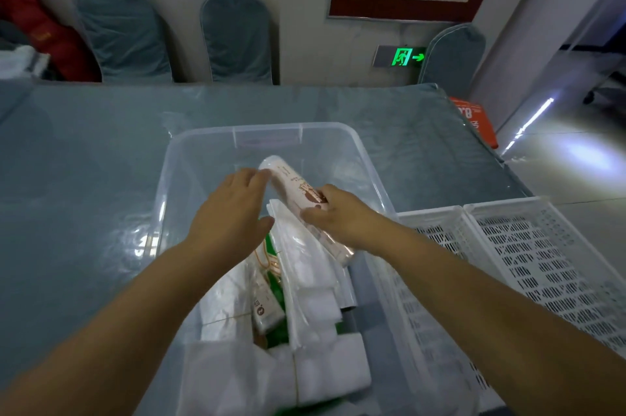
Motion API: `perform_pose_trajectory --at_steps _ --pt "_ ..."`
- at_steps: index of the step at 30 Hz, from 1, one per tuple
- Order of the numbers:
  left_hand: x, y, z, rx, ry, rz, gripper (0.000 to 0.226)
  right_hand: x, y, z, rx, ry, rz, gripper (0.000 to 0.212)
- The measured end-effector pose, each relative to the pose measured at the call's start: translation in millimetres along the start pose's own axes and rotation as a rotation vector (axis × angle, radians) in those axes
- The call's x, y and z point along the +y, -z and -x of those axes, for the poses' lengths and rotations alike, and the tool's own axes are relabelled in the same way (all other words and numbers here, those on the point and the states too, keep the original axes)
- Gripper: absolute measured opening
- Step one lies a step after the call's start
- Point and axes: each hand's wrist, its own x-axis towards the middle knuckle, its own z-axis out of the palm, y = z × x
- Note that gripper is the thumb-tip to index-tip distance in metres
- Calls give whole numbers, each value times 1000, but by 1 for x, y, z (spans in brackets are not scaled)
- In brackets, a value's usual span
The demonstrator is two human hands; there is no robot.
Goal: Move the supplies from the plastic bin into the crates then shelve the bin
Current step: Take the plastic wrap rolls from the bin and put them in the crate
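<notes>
Nearest: white wrapped packs [315,307] in plastic bin [176,178] on surface; right hand [342,215] grip grasping sleeved cup stack [298,192] mid-length; left hand [233,209] released, fingertips steadying far end; probably light, crushable, film slippery; support both ends toward crates [528,266].

One clear bin [369,158], two white crates [508,246], perhaps three chairs [237,36].

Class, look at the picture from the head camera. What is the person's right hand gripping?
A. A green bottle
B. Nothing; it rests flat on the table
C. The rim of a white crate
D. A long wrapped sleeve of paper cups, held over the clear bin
D: the right hand has its fingers curled round the sleeve of paper cups above the clear plastic bin, while the white crates sit untouched to the right.
</notes>
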Motion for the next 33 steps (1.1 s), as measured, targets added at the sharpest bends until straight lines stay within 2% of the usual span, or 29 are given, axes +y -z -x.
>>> perform_pose_trajectory --at_steps 3,5,8,12,14,16,20,23,25,28,33 --pt "24 10 -6 134 -133 -20 74 -2 34 23 98 133 68 48" --pt "39 16 -12 180 -180 9 78 6 61 35 206 199 90 43" --pt "58 15 -22 148 -138 23 74 32 100 45 299 251 95 35" --pt "93 -5 -33 99 -114 27 63 101 133 36 401 244 233 47" --pt "110 -17 -35 87 -113 42 56 144 135 25 406 191 312 50" --pt "130 -31 -42 76 -94 56 49 193 135 14 343 153 414 49" --pt "156 -56 -56 79 3 70 41 275 121 -10 180 216 542 53" --pt "155 -65 -58 116 139 225 33 303 104 -25 127 319 628 58" --pt "147 -67 -55 156 237 300 28 313 98 -30 146 356 655 60" --pt "131 -66 -43 170 349 303 24 319 93 -33 260 395 675 58" --pt "99 -65 -24 64 462 251 20 320 88 -34 337 373 705 52"
